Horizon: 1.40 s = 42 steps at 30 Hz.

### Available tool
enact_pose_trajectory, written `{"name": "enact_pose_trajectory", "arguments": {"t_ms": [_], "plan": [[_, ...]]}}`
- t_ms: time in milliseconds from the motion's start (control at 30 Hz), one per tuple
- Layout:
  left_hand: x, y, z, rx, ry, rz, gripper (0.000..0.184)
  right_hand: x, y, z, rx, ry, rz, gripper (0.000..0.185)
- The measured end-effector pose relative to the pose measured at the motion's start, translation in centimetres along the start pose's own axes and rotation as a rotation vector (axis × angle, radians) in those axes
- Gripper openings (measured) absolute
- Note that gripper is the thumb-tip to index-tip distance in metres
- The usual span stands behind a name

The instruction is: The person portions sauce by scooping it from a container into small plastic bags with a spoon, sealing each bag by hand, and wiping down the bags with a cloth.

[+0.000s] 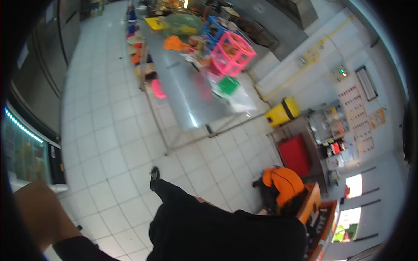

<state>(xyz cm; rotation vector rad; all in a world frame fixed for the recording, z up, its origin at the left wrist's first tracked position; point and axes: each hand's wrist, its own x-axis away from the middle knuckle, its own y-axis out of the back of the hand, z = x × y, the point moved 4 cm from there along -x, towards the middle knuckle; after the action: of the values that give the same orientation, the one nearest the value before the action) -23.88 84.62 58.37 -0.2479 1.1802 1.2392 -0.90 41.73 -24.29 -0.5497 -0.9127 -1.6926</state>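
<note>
My bent bare arm (pixel 39 209) comes out of a black sleeve (pixel 82 249) at the lower left, close to a lit glass-front fridge (pixel 28 152). The hand on that arm is outside the picture. My other hand does not show; a small strip of skin beside my black clothing (pixel 226 235) is too little to make out. One dark shoe (pixel 154 174) stands on the white tiles.
A long steel table (pixel 183 100) holds a pink basket (pixel 233 53), a blue basket (pixel 213 32), plastic bags and a green packet (pixel 227 85). Nearby are a yellow bin (pixel 283 112), a red panel (pixel 296 154), an orange-and-black item (pixel 283 185) and steel cabinets (pixel 39 65).
</note>
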Motion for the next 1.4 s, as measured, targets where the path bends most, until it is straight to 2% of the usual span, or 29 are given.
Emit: {"name": "enact_pose_trajectory", "arguments": {"t_ms": [67,167,267,300,367,400,467,600,667,733,767,833,867,900,933,967,1000,1033,1100,1167,1267,1333,1367,1400], "plan": [[3.9,0.7,4.8,-0.023,-0.024,0.026,0.041,-4.7,2.3,5.9,-0.108,-0.058,-0.013,0.070],[9.1,2.4,12.3,-0.064,-0.018,0.074,0.039,-14.2,5.9,14.3,-0.486,-0.376,0.096,0.061],[12.9,4.8,20.2,-0.085,0.033,0.117,0.036,-28.6,9.2,23.8,-0.128,-0.489,0.393,0.047],[14.2,5.8,23.0,-0.101,0.059,0.130,0.035,-27.1,11.5,36.2,0.200,-0.478,0.376,0.046],[17.6,7.7,28.1,-0.126,0.082,0.142,0.033,-38.8,13.1,43.6,0.239,-0.157,0.406,0.053],[19.3,8.4,30.5,-0.152,0.095,0.158,0.032,-36.3,15.3,56.6,0.286,-0.122,0.289,0.048],[23.2,9.8,35.3,-0.198,0.094,0.174,0.030,-44.4,16.5,66.9,0.160,0.126,0.227,0.047],[32.2,13.0,47.8,-0.217,0.076,0.150,0.027,-53.8,19.2,86.2,0.069,0.331,0.135,0.047],[36.7,14.7,54.3,-0.204,0.063,0.161,0.025,-58.5,19.5,91.9,0.038,0.341,0.108,0.046],[41.3,16.0,61.4,-0.211,0.040,0.149,0.023,-64.6,19.9,93.3,-0.030,0.294,0.089,0.044],[43.5,16.6,65.2,-0.209,0.023,0.128,0.022,-66.4,20.3,92.9,-0.051,0.343,0.065,0.042],[47.7,17.4,73.8,-0.187,-0.013,0.076,0.021,-71.5,20.7,89.9,0.155,0.235,-0.091,0.045],[49.7,17.9,78.0,-0.174,-0.034,0.056,0.020,-72.9,20.5,89.0,0.315,0.184,-0.039,0.048],[51.8,18.2,82.2,-0.163,-0.043,0.035,0.019,-74.4,20.1,87.9,0.418,0.061,0.112,0.047],[53.8,18.2,86.3,-0.156,-0.044,0.010,0.018,-78.0,19.3,83.5,0.574,0.125,0.149,0.045],[56.0,18.2,90.1,-0.158,-0.053,-0.007,0.018,-80.3,18.4,79.1,0.715,0.318,0.136,0.043],[58.1,18.2,93.7,-0.161,-0.060,-0.021,0.017,-79.5,18.7,80.8,0.860,0.513,0.089,0.042],[60.0,18.0,96.8,-0.176,-0.074,-0.042,0.016,-79.7,19.4,79.9,0.426,-0.104,0.241,0.041],[64.2,17.1,103.5,-0.187,-0.060,-0.097,0.015,-83.3,22.7,86.1,0.325,-0.321,0.231,0.039],[68.3,15.8,110.4,-0.202,-0.012,-0.180,0.014,-88.1,26.8,94.3,0.344,-0.364,0.224,0.037],[75.9,12.8,120.7,-0.165,0.212,-0.329,0.013,-100.4,33.8,107.7,0.596,-0.209,0.213,0.035],[82.5,9.0,127.8,-0.039,0.479,-0.386,0.013,-110.1,38.8,121.4,0.744,-0.015,0.066,0.034],[86.5,6.2,131.3,0.056,0.641,-0.384,0.013,-115.0,42.0,127.8,0.355,0.025,-0.158,0.044],[90.8,2.9,134.8,0.184,0.822,-0.370,0.013,-115.3,45.4,138.8,0.135,0.174,-0.272,0.054]]}}
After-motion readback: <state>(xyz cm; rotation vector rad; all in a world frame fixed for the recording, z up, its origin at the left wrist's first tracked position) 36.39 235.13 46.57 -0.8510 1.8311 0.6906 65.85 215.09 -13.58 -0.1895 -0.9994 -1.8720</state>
